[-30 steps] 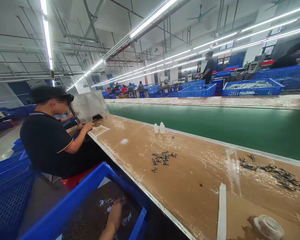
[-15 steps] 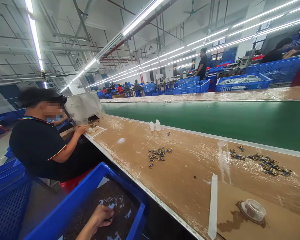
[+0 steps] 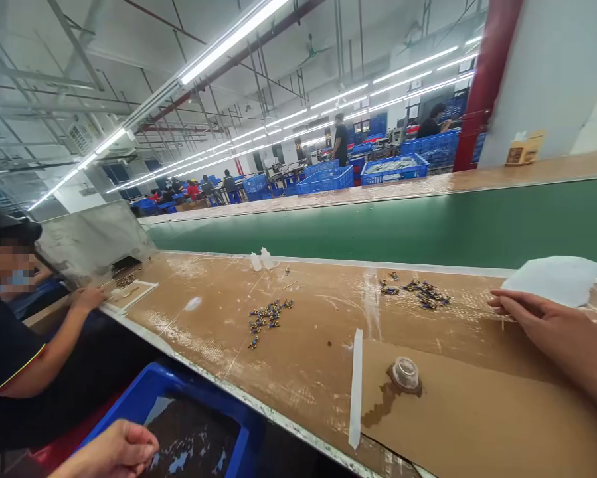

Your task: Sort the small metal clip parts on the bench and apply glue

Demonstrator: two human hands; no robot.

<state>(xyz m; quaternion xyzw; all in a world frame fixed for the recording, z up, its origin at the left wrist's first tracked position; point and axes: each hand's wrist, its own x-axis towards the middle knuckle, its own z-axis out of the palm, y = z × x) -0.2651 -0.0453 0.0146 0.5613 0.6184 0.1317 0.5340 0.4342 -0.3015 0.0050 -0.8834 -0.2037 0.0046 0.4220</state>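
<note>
My left hand (image 3: 113, 448) is at the bottom edge of the view, curled closed just above the blue plastic bin (image 3: 193, 385) of dark brown loose parts (image 3: 193, 438). Whatever its fingers may hold is hidden. My right hand (image 3: 542, 318) rests at the right on the brown-covered workbench (image 3: 308, 372), its fingers close beside a white foam sheet (image 3: 552, 280). Beyond it lies a scattered group of small blue-and-brass fittings (image 3: 418, 293). A second group of fittings (image 3: 265, 318) sits further left.
A co-worker's hand (image 3: 89, 299) works at the bench's left end, by a clear screen (image 3: 93, 242). Two white bottles (image 3: 261, 260), an upturned clear cup (image 3: 405, 373) and a white strip (image 3: 356, 388) stand on the bench. A green conveyor belt (image 3: 378, 226) runs behind it.
The view has swung right. My left hand has risen out of the bin and curled closed. My right hand has come into view beside the white sheet.
</note>
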